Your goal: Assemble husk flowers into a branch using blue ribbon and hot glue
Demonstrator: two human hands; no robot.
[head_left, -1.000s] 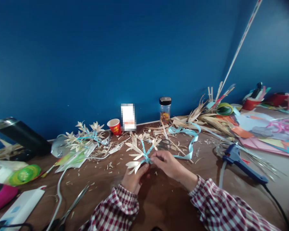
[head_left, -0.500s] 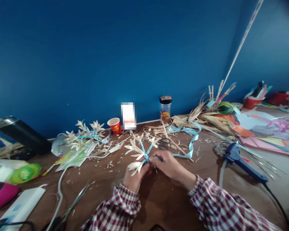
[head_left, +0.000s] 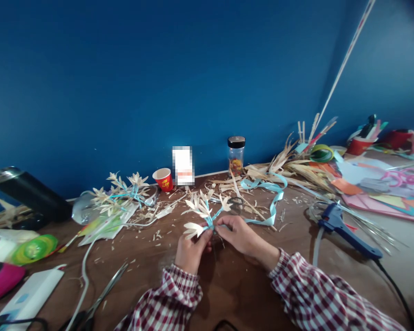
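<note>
My left hand (head_left: 190, 253) is closed around the joined lower stems of a small spray of cream husk flowers (head_left: 200, 208), its thumb near the join. The stems (head_left: 216, 215) are wrapped in light blue, and the blossoms fan out above my fingers. My right hand (head_left: 240, 236) pinches at the same join from the right, fingertips close to the left thumb. Light blue ribbon (head_left: 273, 209) runs from behind my right hand out across the table. What lies between my right fingertips is mostly hidden, but the ribbon leads there.
A glue gun (head_left: 350, 230) lies right, near metal wires. Scissors (head_left: 105, 294) and a white cable (head_left: 85, 271) lie left. Behind are more husk flowers (head_left: 124, 191), a red paper cup (head_left: 163, 180), a lidded jar (head_left: 236, 158) and dried husks (head_left: 279, 170). Scraps litter the brown table (head_left: 152, 262).
The flower spray has turned in my left hand: the lowest blossom has swung up and left, and the others stand closer together. My right hand stays at the join.
</note>
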